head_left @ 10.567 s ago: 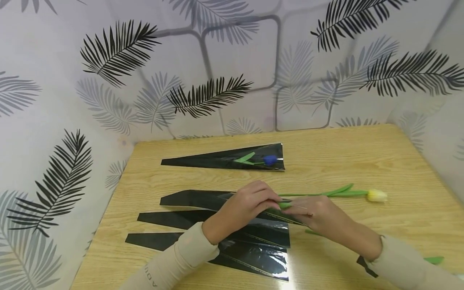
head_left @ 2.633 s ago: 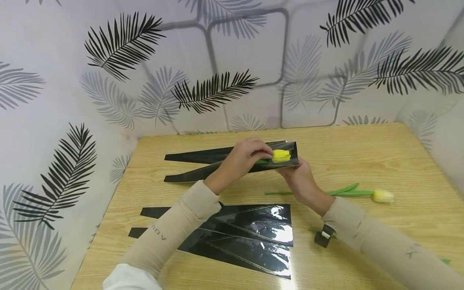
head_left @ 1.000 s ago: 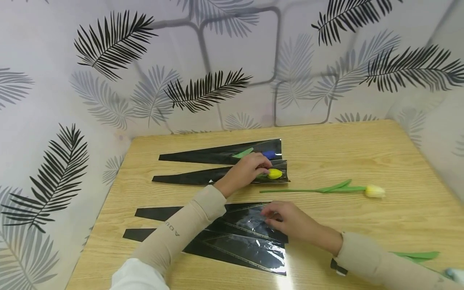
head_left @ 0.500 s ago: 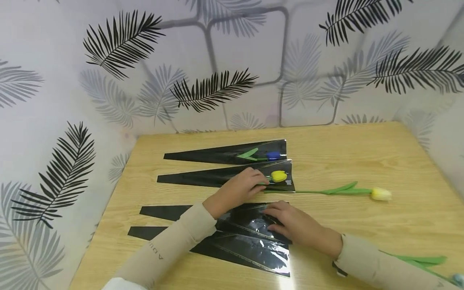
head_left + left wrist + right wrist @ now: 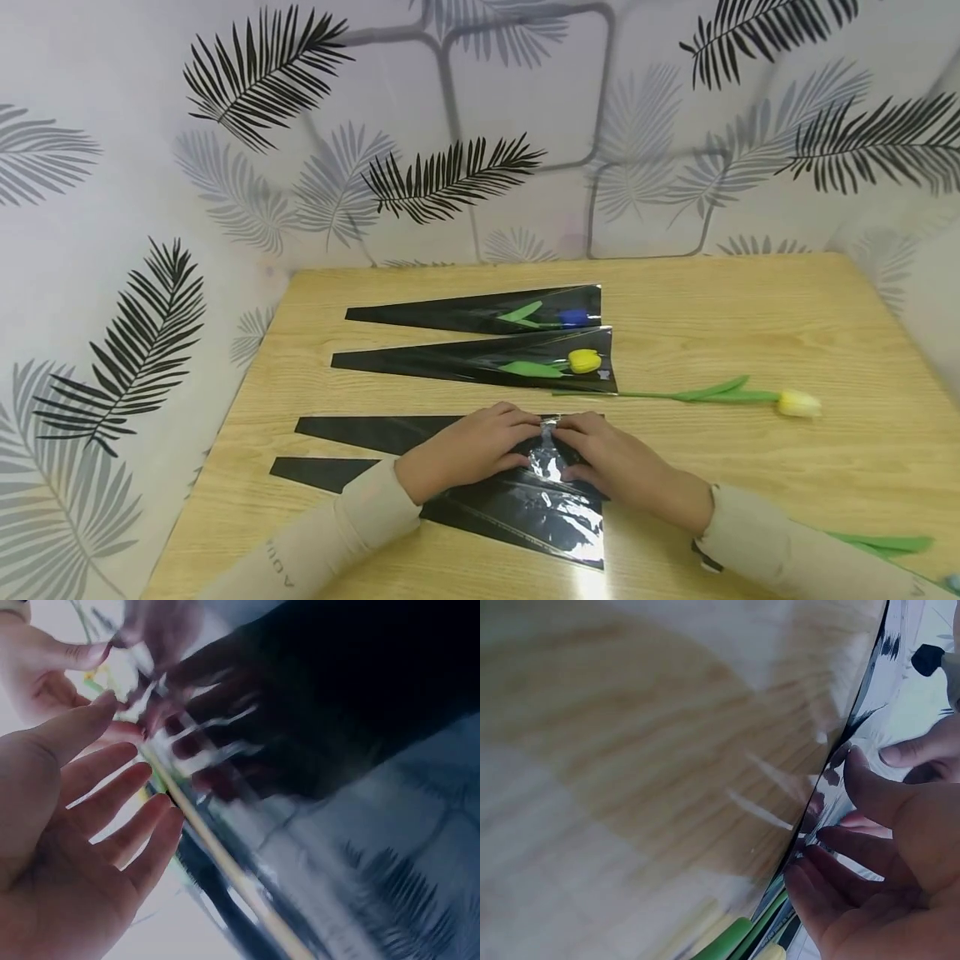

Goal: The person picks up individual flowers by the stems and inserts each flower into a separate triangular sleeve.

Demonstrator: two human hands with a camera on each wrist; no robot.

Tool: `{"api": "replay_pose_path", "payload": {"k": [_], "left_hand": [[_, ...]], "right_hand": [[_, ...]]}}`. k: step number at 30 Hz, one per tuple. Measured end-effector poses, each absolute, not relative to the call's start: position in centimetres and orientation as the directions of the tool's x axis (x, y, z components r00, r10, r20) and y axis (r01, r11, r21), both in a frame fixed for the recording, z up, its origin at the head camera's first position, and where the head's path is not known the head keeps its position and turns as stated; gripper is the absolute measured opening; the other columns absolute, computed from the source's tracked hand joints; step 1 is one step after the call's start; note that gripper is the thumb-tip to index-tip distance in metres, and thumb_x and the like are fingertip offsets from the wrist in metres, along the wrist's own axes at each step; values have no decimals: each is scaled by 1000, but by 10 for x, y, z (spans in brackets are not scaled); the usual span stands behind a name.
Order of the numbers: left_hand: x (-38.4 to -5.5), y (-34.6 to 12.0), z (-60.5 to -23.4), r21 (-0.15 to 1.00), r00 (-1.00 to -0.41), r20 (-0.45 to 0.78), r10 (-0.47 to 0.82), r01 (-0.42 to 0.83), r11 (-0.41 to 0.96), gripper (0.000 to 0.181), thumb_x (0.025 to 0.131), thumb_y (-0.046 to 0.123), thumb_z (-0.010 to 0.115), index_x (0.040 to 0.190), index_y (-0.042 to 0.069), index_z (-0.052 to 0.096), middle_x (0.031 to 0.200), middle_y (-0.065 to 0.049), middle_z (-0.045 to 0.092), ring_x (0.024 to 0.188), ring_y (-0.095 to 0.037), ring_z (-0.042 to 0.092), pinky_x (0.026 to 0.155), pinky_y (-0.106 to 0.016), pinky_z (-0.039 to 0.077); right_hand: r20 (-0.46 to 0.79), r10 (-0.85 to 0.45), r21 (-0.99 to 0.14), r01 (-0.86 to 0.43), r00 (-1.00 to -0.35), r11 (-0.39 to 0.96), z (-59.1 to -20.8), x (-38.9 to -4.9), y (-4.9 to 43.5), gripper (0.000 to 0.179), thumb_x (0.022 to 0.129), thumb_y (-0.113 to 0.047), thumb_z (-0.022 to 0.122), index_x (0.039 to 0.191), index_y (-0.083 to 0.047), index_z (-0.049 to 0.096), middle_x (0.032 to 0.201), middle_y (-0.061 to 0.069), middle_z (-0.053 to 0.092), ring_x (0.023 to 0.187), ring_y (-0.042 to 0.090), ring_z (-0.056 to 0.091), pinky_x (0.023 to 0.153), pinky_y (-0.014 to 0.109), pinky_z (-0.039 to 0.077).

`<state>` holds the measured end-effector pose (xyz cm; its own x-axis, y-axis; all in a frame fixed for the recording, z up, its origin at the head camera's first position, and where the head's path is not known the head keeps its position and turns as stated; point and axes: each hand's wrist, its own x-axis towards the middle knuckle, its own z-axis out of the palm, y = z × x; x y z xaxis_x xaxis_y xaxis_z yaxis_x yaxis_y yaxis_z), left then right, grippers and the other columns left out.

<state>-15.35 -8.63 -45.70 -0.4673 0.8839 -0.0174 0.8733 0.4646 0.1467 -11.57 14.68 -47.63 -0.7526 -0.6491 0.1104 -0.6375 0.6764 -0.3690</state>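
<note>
In the head view my left hand (image 5: 472,446) and right hand (image 5: 618,462) lie on the black, clear-fronted flower sleeve (image 5: 367,428), third from the back. Its shiny front catches light between them. In the left wrist view the left fingers are nearly straight and spread, with the fingertips right at the glossy film. The right wrist view has the right fingers (image 5: 840,877) gently bent along the sleeve's edge, gripping nothing. Behind the hands, a yellow tulip (image 5: 585,361) lies inside the second sleeve (image 5: 427,358). The rearmost sleeve (image 5: 427,315) contains a blue tulip (image 5: 574,318).
A fourth sleeve (image 5: 517,512) lies nearest me, overlapped by the third. To the right a pale yellow tulip (image 5: 798,403) lies loose, its stem end by the second sleeve. Green leaves (image 5: 885,543) show beside my right forearm. A patterned wall (image 5: 525,200) rises behind the table (image 5: 720,325).
The yellow tulip went into its sleeve, which was laid down behind the others and smoothed flat. My left hand then left it and came toward me to the third sleeve, beside my right.
</note>
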Motion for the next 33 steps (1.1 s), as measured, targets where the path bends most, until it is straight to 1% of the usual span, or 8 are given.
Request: {"api": "replay_pose_path", "payload": {"k": [4,8,14,17,23,27,30,33], "left_hand": [[-150,-83,-463,129,-467,-31,884,875,467,45,94,35,55,132,9,52,134,-3,49,121,-16,45,102,-27,36],[-148,-81,-466,106,-463,1,887,882,460,45,92,35,58,129,10,55,131,-3,52,118,-15,47,99,-25,38],[-150,-78,-472,113,-469,64,881,880,460,43,89,37,60,125,12,59,122,1,57,109,-11,50,93,-20,42],[-151,-77,-474,126,-481,82,873,874,470,42,87,37,61,122,13,61,117,3,59,104,-10,51,90,-20,44],[-150,-74,-475,170,-504,123,855,859,482,36,85,32,65,116,15,64,107,6,62,97,-8,52,86,-19,45],[-150,-72,-474,189,-516,118,849,851,490,32,85,30,65,114,16,64,101,7,63,92,-6,51,81,-18,46],[-151,-72,-473,223,-535,101,839,834,506,30,84,28,66,112,17,65,98,8,63,89,-5,51,77,-18,47],[-151,-73,-471,256,-552,78,830,816,519,29,84,28,67,111,18,67,97,9,64,86,-4,51,74,-16,46]], "right_hand": [[115,-652,-366,-642,-750,674,-478,-116,148,55,81,-27,72,122,6,56,124,16,52,117,27,47,95,39,44],[136,-648,-373,-644,-750,668,-480,-117,148,55,79,-26,74,120,6,57,123,16,53,116,27,48,95,38,44],[209,-632,-385,-656,-747,649,-481,-119,149,42,74,-19,78,107,3,65,113,11,59,108,24,53,91,35,47],[210,-632,-400,-655,-746,641,-482,-119,150,35,74,-16,78,103,1,67,110,8,60,105,22,54,89,34,48],[217,-631,-392,-659,-745,642,-484,-121,149,30,73,-14,79,98,-1,69,107,6,60,102,19,55,87,31,49],[246,-630,-389,-671,-736,631,-484,-124,149,21,72,-11,79,90,-4,70,101,4,61,95,17,57,82,30,51],[252,-616,-403,-659,-747,635,-485,-127,148,13,73,-10,79,81,-9,70,92,-1,60,87,12,56,76,27,52],[240,-605,-417,-644,-759,642,-485,-128,147,11,74,-8,78,76,-13,68,84,-6,59,79,7,55,71,25,51]]}}
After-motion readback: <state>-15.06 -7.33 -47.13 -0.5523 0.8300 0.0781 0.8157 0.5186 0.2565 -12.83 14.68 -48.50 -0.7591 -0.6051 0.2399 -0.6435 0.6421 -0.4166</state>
